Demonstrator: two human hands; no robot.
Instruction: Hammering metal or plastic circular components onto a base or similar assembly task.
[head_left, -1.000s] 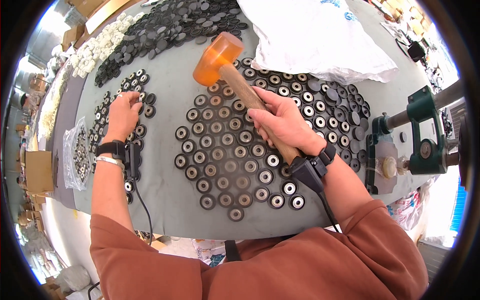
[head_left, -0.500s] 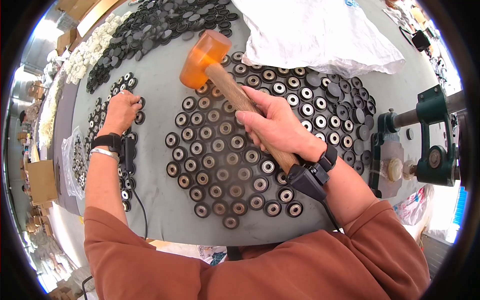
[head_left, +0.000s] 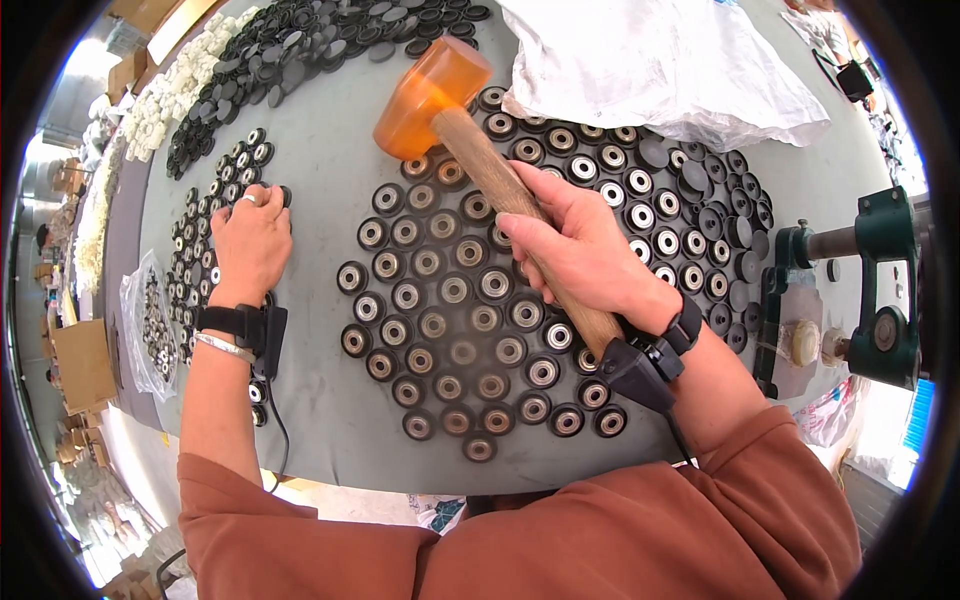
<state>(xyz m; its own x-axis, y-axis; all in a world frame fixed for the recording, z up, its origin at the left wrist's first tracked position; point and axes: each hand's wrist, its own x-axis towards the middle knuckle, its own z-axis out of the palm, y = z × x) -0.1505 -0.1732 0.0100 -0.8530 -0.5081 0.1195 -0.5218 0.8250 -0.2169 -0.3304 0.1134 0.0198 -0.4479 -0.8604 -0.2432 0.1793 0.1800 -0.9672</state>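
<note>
My right hand (head_left: 590,245) is wrapped round the wooden handle of a mallet (head_left: 480,165) with an orange, see-through head. The mallet is tilted up and to the left, above a wide group of black wheels with metal bearings (head_left: 453,289) in their centres. My left hand (head_left: 252,243) is over a narrower group of similar black wheels (head_left: 196,210) on the left. Its fingers are bent downward and closed, with the fingertips hidden. A dark round edge shows beside them, but what they hold cannot be made out.
Black discs and rings (head_left: 290,50) are heaped at the far left, beside a pile of small white parts (head_left: 170,95). A white plastic bag (head_left: 660,75) lies at the back. On the right stands a green metal press (head_left: 885,290). A clear bag (head_left: 150,330) lies along the left edge.
The view has shifted slightly, so the table contents appear farther right. My left hand has come a little nearer to me, its fingers bent over the wheels. The mallet remains in my right hand.
</note>
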